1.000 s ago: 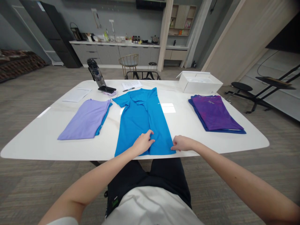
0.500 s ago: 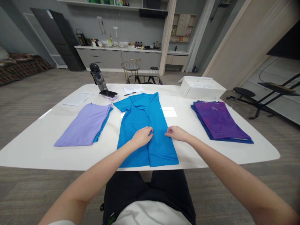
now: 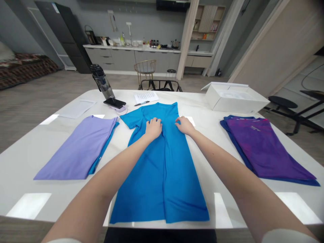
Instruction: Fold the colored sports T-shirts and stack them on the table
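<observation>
A blue short-sleeved T-shirt (image 3: 154,175) lies on the white table in front of me, its right side folded in over the middle and its left sleeve spread out. My left hand (image 3: 153,128) rests on the upper part of the shirt near the collar, palm down with fingers apart. At the shirt's right edge, level with the other hand, is my right hand (image 3: 185,125); its fingers are slightly bent and touch the folded edge. Neither hand lifts any cloth.
Left of the shirt lies a folded lavender garment (image 3: 78,148) over a blue one. On the right is a folded purple shirt pile (image 3: 270,145). Farther back stand a bottle (image 3: 102,82), a phone (image 3: 114,103), papers (image 3: 149,97), a pen (image 3: 142,103) and a white box (image 3: 235,99).
Both hands have moved away from me, from the middle of the shirt up towards the collar, and their fingers have loosened. My view has come closer over the table.
</observation>
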Tool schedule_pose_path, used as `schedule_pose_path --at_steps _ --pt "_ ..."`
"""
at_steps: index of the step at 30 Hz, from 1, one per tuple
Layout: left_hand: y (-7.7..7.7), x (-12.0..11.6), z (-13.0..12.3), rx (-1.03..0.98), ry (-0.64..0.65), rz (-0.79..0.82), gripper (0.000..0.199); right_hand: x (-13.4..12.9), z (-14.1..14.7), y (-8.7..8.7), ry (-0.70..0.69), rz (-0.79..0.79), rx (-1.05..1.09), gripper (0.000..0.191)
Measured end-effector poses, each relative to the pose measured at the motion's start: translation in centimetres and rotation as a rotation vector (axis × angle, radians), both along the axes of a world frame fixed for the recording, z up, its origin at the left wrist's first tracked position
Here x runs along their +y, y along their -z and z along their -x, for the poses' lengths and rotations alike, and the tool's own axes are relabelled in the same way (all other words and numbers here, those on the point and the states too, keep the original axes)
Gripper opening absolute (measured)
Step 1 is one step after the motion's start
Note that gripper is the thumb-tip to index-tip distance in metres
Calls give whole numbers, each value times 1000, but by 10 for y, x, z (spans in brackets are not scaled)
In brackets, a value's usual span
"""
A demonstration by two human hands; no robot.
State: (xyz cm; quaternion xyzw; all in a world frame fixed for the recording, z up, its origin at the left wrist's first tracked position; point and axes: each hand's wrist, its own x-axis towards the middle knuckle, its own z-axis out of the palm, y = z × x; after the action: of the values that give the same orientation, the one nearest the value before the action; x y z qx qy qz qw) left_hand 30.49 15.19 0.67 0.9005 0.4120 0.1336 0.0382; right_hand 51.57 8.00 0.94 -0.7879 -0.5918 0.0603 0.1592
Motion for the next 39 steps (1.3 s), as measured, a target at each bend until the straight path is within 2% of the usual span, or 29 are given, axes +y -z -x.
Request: schedule_pose_path --at_steps 6,10,13,16,19,23,27,29,35,37,39 --pt "-1 90 -18 -2 -197 29 39 80 -44 1 215 -12 47 40" --pt "4 129 -22 61 -219 87 40 128 -65 7 265 -33 80 47" --pt "11 144 -21 98 -190 71 40 155 -78 15 243 -22 84 46" --pt "16 150 -19 133 -139 20 38 171 -86 22 236 19 47 37" --pt "19 150 -17 123 -90 -37 39 176 -89 24 216 -8 -42 28" --pt "19 152 -13 88 -111 -37 41 176 -85 21 245 -69 -156 27" --pt "19 160 3 103 -164 -83 34 180 -65 15 314 -79 -171 29" --pt "18 166 18 112 -214 -119 33 187 -46 12 263 -141 -185 32" --pt "10 182 62 207 -276 -94 37 233 41 10 -340 -109 -21 34" --pt "6 184 68 225 -263 -71 38 249 66 13 -431 -95 7 40" --pt "4 185 70 226 -259 -55 39 262 84 17 -462 -59 1 44"
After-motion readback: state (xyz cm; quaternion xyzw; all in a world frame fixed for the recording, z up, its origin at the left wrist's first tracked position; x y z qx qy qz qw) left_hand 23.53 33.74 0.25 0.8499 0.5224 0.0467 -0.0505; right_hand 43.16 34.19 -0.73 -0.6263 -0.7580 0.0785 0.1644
